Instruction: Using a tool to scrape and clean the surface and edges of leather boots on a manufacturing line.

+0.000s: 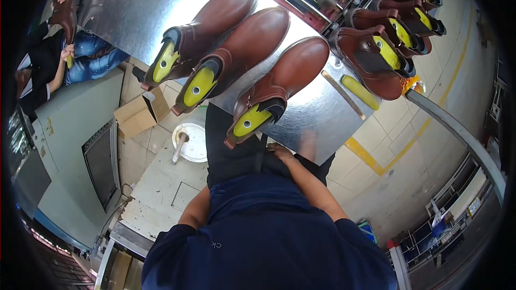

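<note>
We've got three brown boots [248, 37] side by side on the metal tabletop [303, 121], in front of us. Right hand [281, 152] is at our dark trousers [221, 139], grip unclear; left hand is hidden, can't tell its state.

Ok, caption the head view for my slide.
Three brown boots with yellow-green lasts on a metal table, the person's right hand by their dark trousers.
</note>
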